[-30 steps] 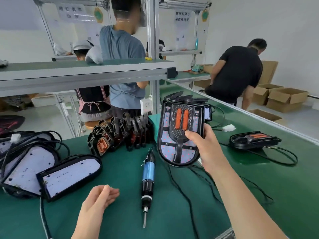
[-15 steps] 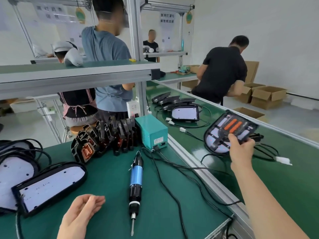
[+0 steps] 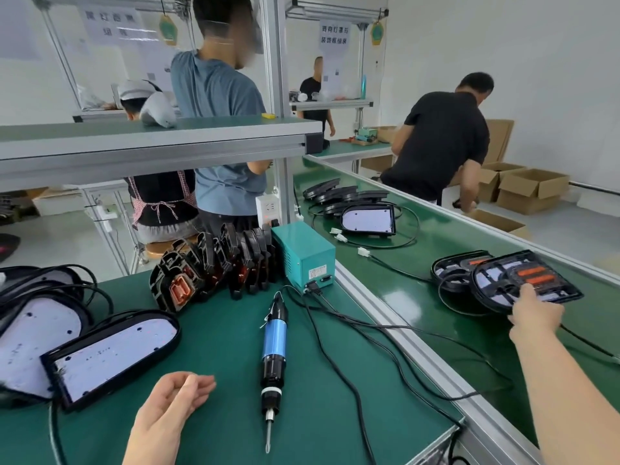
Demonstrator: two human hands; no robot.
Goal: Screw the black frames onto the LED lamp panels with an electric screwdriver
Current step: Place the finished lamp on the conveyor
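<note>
My right hand (image 3: 533,313) reaches far right and grips the near edge of an assembled lamp panel with a black frame and orange inserts (image 3: 526,280), which lies on the conveyor belt partly over another framed lamp (image 3: 449,273). My left hand (image 3: 174,401) hovers over the green table, fingers loosely curled, holding nothing. The blue electric screwdriver (image 3: 273,347) lies on the table between my hands, bit pointing toward me. Bare LED panels (image 3: 114,354) lie at the left. A row of black frames (image 3: 214,263) stands on edge behind the screwdriver.
A teal power box (image 3: 305,253) sits behind the screwdriver, cables trailing across the table. The aluminium rail (image 3: 396,330) separates table and conveyor (image 3: 402,256). More lamps (image 3: 367,219) lie farther up the belt. Several people stand beyond; cardboard boxes (image 3: 530,189) at the far right.
My right hand carried the framed lamp panel from in front of me out to the right and lowered it onto the conveyor over another lamp. My left hand stayed put.
</note>
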